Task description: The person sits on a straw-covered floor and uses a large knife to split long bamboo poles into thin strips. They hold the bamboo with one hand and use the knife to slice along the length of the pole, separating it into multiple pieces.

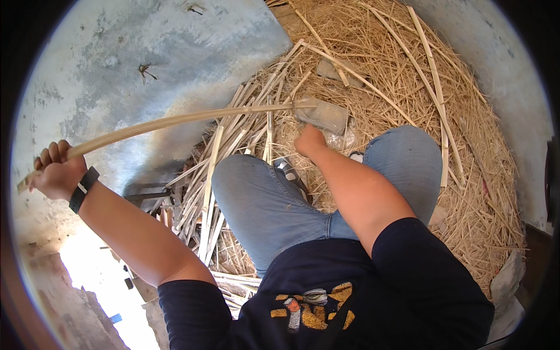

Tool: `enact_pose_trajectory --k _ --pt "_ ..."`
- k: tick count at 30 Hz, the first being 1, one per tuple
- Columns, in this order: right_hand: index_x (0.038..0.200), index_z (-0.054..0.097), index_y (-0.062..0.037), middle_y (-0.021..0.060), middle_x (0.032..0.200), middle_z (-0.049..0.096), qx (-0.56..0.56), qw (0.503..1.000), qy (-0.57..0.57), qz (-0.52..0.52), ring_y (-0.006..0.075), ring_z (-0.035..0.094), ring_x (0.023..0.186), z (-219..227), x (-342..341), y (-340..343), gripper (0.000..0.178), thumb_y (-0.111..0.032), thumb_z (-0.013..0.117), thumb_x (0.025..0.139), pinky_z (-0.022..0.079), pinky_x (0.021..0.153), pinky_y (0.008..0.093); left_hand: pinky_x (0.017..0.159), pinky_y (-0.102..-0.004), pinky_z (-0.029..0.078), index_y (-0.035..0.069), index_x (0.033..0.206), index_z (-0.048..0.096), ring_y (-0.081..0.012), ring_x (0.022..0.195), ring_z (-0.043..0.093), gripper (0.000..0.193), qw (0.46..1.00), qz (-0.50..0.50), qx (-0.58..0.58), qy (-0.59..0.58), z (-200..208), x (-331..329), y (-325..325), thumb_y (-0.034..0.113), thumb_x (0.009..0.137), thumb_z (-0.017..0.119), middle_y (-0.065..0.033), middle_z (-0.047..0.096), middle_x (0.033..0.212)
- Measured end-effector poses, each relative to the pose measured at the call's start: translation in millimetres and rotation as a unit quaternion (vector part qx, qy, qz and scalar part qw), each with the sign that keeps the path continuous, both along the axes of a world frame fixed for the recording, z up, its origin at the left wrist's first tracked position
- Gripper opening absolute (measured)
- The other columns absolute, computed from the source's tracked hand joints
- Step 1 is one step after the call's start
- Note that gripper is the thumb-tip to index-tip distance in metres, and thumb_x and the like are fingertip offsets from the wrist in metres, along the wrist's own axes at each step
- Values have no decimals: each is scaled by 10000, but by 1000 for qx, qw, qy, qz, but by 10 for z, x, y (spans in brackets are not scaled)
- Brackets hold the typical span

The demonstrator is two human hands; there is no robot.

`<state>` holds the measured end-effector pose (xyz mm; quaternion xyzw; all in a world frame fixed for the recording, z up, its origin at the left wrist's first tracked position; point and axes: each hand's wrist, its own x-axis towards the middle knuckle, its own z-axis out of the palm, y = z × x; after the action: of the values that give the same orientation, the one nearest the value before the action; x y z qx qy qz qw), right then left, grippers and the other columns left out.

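Observation:
My left hand (pixel 59 170), a dark band on its wrist, is raised at the far left with its fingers wrapped round one end of a long bamboo strip (pixel 175 121). The strip bows slightly across in front of me. Its other end lies over a worn, brick-like block (pixel 329 116) on the ground between my feet. My right hand (pixel 310 140) is a closed fist just on the near side of that block, below the strip's end. What the fist holds, if anything, is hidden.
Split bamboo strips (pixel 230 143) lie piled left of my knees. Straw-like shavings (pixel 402 76) cover the ground ahead and right, with long loose strips (pixel 434 87) on top. A second block (pixel 338 73) sits partly buried. A pale blue wall (pixel 157 52) stands at the left.

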<state>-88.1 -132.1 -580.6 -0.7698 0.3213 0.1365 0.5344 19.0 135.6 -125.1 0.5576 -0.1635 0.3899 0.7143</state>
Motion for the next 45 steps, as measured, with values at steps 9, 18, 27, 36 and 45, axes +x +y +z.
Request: enact_pose_trajectory --k 9,18,27,36,45 --pt "1173 562 -37 178 913 683 4 935 -284 212 335 699 847 1269 -78 133 368 -112 674 831 550 702 443 484 -304 223 141 703 375 -131 501 242 446 994 31 -6 -109 229 -913 1012 487 980 427 22 263 585" --pt "1017 571 -88 135 838 660 -190 877 -419 135 353 679 813 1000 57 -196 206 -150 675 850 543 692 481 474 -291 234 144 664 391 -116 456 250 523 980 57 -83 -172 365 -2211 1516 552 990 358 30 283 537" --pt "1057 568 -83 159 834 677 -100 931 -312 160 378 690 800 1388 -106 -62 240 -154 658 846 551 698 502 492 -290 240 135 665 401 -114 461 246 500 957 -57 -149 -242 321 -2567 1727 525 975 377 35 288 541" --pt "952 578 -90 129 840 655 -203 849 -451 186 342 672 811 1056 102 -252 206 -131 705 794 551 690 462 502 -294 234 131 681 414 -113 476 246 483 972 43 -111 -203 202 -2429 1280 499 992 379 31 277 549" --pt "960 591 -87 122 786 652 -146 886 -421 128 343 665 756 1235 -15 -109 192 -123 697 804 528 653 469 498 -278 228 131 683 416 -105 474 246 455 969 -29 -117 -217 92 -2303 1167 462 994 388 45 281 559"
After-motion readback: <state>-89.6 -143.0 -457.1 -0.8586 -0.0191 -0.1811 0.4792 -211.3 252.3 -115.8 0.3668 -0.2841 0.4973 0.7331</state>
